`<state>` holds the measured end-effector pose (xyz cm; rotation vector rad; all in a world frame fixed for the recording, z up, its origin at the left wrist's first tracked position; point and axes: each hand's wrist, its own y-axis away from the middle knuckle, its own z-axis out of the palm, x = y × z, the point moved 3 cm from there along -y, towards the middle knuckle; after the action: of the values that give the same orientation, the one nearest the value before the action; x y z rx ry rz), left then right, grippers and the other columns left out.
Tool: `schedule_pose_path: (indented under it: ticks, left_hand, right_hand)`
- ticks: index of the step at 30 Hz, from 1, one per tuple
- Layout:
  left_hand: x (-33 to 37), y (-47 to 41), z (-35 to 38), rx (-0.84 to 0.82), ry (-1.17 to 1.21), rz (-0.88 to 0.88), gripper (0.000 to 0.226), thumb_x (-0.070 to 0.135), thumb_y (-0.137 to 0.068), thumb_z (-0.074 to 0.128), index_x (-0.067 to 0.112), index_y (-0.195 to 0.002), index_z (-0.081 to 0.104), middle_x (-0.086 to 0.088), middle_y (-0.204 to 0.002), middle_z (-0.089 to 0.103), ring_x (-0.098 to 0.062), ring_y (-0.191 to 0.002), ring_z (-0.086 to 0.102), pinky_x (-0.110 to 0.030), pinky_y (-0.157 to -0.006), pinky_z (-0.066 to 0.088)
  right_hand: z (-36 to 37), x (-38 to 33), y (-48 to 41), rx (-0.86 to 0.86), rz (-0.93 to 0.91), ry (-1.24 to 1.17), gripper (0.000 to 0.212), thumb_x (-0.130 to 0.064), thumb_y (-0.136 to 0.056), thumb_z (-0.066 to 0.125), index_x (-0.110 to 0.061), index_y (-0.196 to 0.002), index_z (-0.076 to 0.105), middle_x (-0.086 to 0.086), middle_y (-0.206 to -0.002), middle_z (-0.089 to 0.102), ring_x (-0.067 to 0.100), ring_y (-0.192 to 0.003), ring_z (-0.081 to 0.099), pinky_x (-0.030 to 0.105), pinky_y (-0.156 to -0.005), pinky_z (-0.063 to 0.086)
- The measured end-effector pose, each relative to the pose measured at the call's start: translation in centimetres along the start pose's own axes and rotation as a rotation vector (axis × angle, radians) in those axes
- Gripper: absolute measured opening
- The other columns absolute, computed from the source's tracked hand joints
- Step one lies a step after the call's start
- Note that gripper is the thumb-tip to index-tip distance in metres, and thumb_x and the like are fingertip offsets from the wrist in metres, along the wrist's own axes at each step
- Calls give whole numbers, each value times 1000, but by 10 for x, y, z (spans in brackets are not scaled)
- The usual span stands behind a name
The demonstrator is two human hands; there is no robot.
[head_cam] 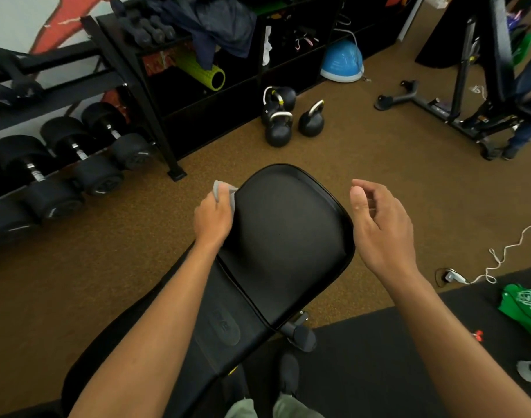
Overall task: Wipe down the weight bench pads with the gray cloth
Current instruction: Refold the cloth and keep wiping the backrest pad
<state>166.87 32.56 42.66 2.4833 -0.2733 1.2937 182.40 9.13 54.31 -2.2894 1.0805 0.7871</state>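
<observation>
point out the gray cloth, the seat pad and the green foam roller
gray cloth [220, 189]: head view, its bunched top corner
seat pad [288, 230]: head view, middle of its top face
foam roller [194, 69]: head view, its ridged side

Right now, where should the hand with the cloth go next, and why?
Probably slide the left hand rightward across the seat pad. It grips the gray cloth at the pad's left edge, so nearly all the top lies to its right. The right hand hovers off the right edge, holding nothing.
</observation>
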Motion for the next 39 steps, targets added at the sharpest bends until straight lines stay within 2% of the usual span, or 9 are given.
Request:
schedule_pose_path:
  ticks: [2, 3, 5, 8, 19, 22, 29, 35, 39]
  left_hand:
    - [7, 19, 8, 50, 0, 177, 46, 46, -112, 28, 21, -118, 66, 4, -105, 68, -21, -110, 62, -44, -95, 48]
    - [9, 30, 15, 54, 6, 273, 46, 45, -112, 28, 23, -136, 60, 2, -129, 66, -20, -129, 56, -46, -112, 42]
    - [13, 56, 30, 7, 3, 421, 53, 44, -112, 29, 27, -162, 31, 4, -168, 34, -13, -159, 18, -44, -131, 12]
    - [13, 107, 51, -133, -105, 642, 57, 42, -112, 30, 25, -165, 19, 6, -174, 11, -12, -162, -3, -42, -131, -4]
    - [-59, 174, 49, -351, -517, 1303, 69, 31, -107, 53, 22, -166, 19, 1, -175, 9, -21, -162, 7, -48, -132, 7]
    - [-62, 139, 35, -322, -448, 1195, 75, 26, -104, 58, 21, -166, 17, 1, -175, 9, -20, -162, 7, -52, -130, 13]
    - [-64, 43, -10, -145, -125, 467, 61, 43, -113, 32, 26, -167, 10, 10, -175, 4, -2, -159, -4, -46, -132, 10]
    - [-55, 71, 10, 52, -29, 141, 66, 48, -112, 29, 12, -165, 16, -7, -173, 16, -21, -161, 8, -58, -126, 24]
    - [-55, 138, 39, 46, -68, 264, 75, 57, -109, 18, 7, -164, 13, -9, -173, 11, -20, -162, 1, -56, -130, 14]
  right_hand:
    - [1, -2, 3, 3, -18, 28, 42, -49, -106, 39, -26, -134, 59, -12, -118, 64, 8, -109, 56, 43, -95, 51]
    - [2, -4, 4, 4, -27, 43, 42, -49, -106, 39, -26, -135, 59, -11, -119, 64, 8, -110, 55, 42, -95, 50]
    - [6, -6, 6, 5, -49, 81, 43, -50, -106, 39, -25, -135, 59, -11, -123, 64, 8, -112, 54, 39, -95, 49]
    - [14, -8, 7, 9, -90, 140, 43, -50, -106, 40, -23, -135, 59, -10, -127, 63, 9, -114, 54, 30, -94, 42]
    - [30, -12, 16, 21, -147, 235, 40, -42, -101, 57, -20, -133, 59, -6, -125, 64, 15, -113, 55, 23, -91, 37]
    - [27, -12, 18, 27, -136, 241, 40, -41, -100, 58, -20, -134, 59, -7, -126, 63, 14, -113, 55, 22, -90, 35]
    - [23, -10, 32, 51, -97, 265, 41, -42, -100, 57, -22, -136, 58, -7, -124, 62, 10, -111, 51, 21, -88, 33]
    - [22, -10, 42, 93, -84, 271, 39, -40, -99, 59, -22, -133, 59, -7, -124, 61, 10, -112, 49, 20, -88, 32]
    - [23, -13, 49, 155, -114, 259, 36, -36, -96, 61, -21, -129, 61, -5, -127, 61, 13, -112, 49, 18, -92, 31]
